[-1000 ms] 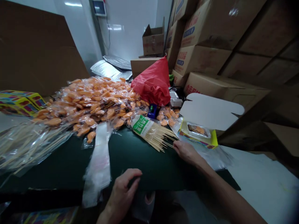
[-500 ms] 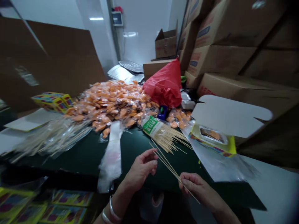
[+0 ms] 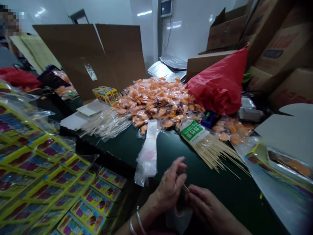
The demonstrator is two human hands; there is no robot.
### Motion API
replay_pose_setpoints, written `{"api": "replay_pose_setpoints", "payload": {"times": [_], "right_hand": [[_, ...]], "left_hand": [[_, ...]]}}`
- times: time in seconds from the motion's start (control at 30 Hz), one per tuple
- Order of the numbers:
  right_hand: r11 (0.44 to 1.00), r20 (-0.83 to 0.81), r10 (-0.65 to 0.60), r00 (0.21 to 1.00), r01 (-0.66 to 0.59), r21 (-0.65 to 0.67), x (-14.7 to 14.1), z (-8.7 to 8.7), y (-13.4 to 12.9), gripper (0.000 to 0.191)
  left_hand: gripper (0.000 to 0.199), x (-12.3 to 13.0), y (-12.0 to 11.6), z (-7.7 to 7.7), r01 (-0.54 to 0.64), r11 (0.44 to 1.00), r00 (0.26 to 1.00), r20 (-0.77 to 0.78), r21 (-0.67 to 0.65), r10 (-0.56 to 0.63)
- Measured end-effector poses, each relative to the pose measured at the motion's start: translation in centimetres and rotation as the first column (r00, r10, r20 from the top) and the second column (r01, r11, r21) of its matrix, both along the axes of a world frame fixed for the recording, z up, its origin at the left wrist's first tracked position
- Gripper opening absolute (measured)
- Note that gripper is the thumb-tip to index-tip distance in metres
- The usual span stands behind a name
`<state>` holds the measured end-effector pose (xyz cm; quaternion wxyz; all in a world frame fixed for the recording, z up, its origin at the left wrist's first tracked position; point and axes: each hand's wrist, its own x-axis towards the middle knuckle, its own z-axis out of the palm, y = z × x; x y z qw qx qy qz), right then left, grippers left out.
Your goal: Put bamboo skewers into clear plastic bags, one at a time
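Observation:
My right hand (image 3: pixel 204 204) is closed around a few thin bamboo skewers (image 3: pixel 186 188), low in the middle of the view. The skewers point up and left, and their far ends reach my left hand (image 3: pixel 170 181). That hand has its fingers extended and the thumb apart, with the stick ends at the thumb; whether they touch is hard to see. Beyond my hands, a pack of bamboo skewers (image 3: pixel 216 148) with a green and white label lies on the dark green table (image 3: pixel 171 156). A stack of clear plastic sleeves (image 3: pixel 149 153) hangs over the front edge.
Orange wrapped pieces (image 3: pixel 156 98) form a big heap behind. Bagged sticks (image 3: pixel 107 124) lie left of it, a red bag (image 3: pixel 220 83) right. Yellow printed boxes (image 3: pixel 85 205) fill the lower left. An open box with a tray (image 3: pixel 288 163) stands right. Cardboard cartons (image 3: pixel 281 49) are stacked behind.
The view has swung left, bringing more yellow boxes into sight. My hands have come closer together, and the skewer ends have moved from beside my left fingers to its thumb.

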<state>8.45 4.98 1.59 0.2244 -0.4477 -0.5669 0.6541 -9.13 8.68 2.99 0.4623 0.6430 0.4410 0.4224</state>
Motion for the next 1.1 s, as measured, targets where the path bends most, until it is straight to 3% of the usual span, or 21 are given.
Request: {"api": "replay_pose_setpoints", "payload": {"times": [0.1,0.17,0.23,0.3,0.4,0.5,0.6,0.67,0.77,0.87,1.0,1.1], "right_hand": [[0.993,-0.024,-0.107,0.994,0.106,-0.052,-0.2,0.1,1.0,0.047],[0.982,-0.040,-0.170,0.985,0.166,-0.087,-0.2,0.1,1.6,0.047],[0.979,-0.064,-0.181,0.981,0.174,-0.108,-0.4,-0.1,2.0,0.046],[0.983,-0.088,-0.156,0.984,0.146,-0.111,-0.7,-0.4,2.2,0.045],[0.986,-0.103,-0.140,0.985,0.129,-0.105,-0.8,-0.8,2.0,0.043],[0.975,-0.086,-0.199,0.976,0.188,-0.121,-0.5,-1.2,1.7,0.043],[0.961,-0.076,-0.252,0.965,0.240,-0.137,-0.3,-1.3,1.6,0.046],[0.960,-0.068,-0.258,0.964,0.248,-0.126,-0.7,-1.1,1.8,0.048],[0.961,-0.068,-0.267,0.961,0.260,-0.089,-1.6,-0.6,2.4,0.050],[0.957,-0.122,-0.290,0.949,0.284,-0.064,-2.8,-0.5,3.2,0.049],[0.960,-0.187,-0.278,0.942,0.264,-0.096,-3.7,-0.8,3.8,0.046],[0.962,-0.198,-0.268,0.943,0.251,-0.106,-3.8,-1.0,3.7,0.045]], "left_hand": [[0.032,-4.6,2.4,-0.1,-0.292,0.956,0.949,-0.111,0.031,0.294],[0.017,-8.1,4.6,-0.2,-0.443,0.882,0.797,-0.381,0.162,0.470],[0.016,-10.9,6.2,-0.2,-0.403,0.884,0.642,-0.615,0.237,0.458],[0.023,-12.7,6.6,-0.1,-0.357,0.910,0.572,-0.721,0.210,0.391],[0.027,-14.4,4.7,-0.6,-0.472,0.866,0.589,-0.672,0.165,0.450],[0.024,-15.4,0.8,-2.3,-0.606,0.793,0.668,-0.500,0.063,0.551],[0.031,-15.1,-3.0,-4.3,-0.605,0.782,0.772,-0.349,-0.152,0.530],[0.036,-14.2,-4.0,-4.6,-0.632,0.762,0.754,-0.338,-0.139,0.564],[0.027,-12.6,-2.2,-3.2,-0.620,0.776,0.696,-0.375,0.116,0.612],[0.020,-11.4,2.4,-1.1,-0.454,0.845,0.676,-0.509,0.282,0.533],[0.019,-10.7,8.1,-0.5,-0.366,0.910,0.564,-0.732,0.193,0.382],[0.014,-10.9,9.7,-1.0,-0.356,0.927,0.588,-0.742,0.122,0.324]]}}
